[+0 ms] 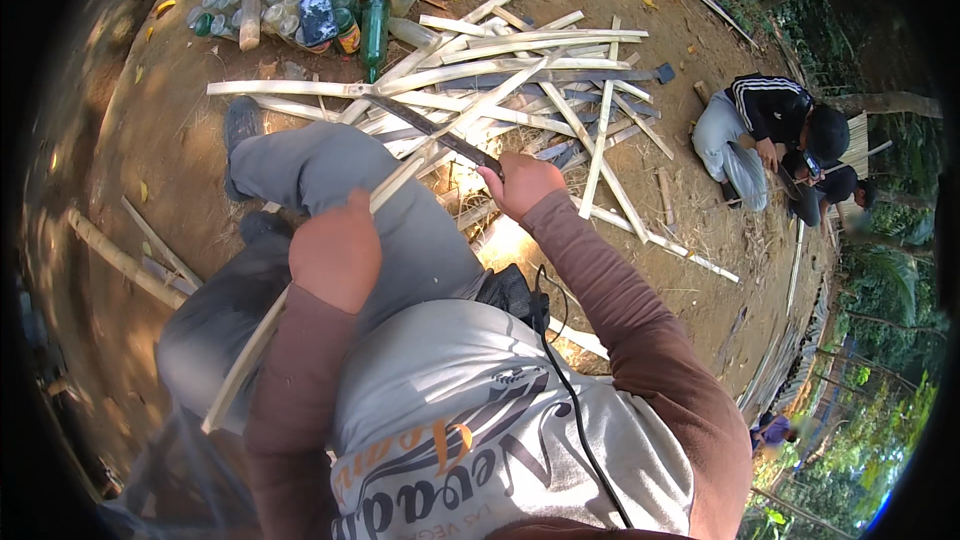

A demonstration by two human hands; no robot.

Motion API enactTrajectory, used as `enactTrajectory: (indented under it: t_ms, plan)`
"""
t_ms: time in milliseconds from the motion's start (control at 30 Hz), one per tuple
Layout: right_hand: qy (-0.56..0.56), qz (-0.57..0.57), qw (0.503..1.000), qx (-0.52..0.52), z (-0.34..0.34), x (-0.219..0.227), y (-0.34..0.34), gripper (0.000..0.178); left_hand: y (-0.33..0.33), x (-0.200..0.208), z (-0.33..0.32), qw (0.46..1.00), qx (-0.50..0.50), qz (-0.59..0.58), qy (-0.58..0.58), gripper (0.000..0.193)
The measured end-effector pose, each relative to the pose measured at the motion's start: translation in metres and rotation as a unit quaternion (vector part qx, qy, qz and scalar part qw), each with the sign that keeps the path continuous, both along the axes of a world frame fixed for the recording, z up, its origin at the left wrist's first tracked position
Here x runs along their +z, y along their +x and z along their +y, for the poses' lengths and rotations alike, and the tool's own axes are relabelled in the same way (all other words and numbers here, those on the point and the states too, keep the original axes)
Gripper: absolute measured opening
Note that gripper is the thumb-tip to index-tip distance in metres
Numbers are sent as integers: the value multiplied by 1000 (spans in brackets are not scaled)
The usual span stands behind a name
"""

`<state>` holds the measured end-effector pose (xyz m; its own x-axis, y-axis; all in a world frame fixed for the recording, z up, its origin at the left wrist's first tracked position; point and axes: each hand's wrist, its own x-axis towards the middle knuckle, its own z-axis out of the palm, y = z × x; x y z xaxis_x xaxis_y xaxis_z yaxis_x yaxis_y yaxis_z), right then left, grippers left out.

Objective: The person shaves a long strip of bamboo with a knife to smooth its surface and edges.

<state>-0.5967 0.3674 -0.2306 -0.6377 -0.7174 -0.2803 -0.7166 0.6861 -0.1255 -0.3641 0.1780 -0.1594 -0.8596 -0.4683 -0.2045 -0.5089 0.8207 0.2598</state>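
While the left hand (pixel 335 252) clamps a pale flat bamboo strip (pixel 300 280), the right hand's (pixel 522 185) grip clenches a dark long-bladed knife (pixel 430 128).

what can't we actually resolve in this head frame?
Head view:
- Left hand: seen from the back, so its fingers and grip on the bamboo strip are hidden.
- Strip's lower end: lost in dark blur at the frame's lower left.
- Long knife: handle covered by the right hand.
- Seated person: hands too small to read.
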Motion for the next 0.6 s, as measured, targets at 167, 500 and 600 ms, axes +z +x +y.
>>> enactTrajectory:
  t_ms: [167,500,600]
  plan:
    - [-20,15,999,46,-1,7,-10,56,-2,18,-1,1000,-11,-5,10,13]
    - [-62,-9,993,99,-16,25,15,59,-5,27,-7,997,-35,-10,-63,8]
    - [13,-5,1000,4,-1,2,-57,62,-6,20,-4,995,-67,29,-73,8]
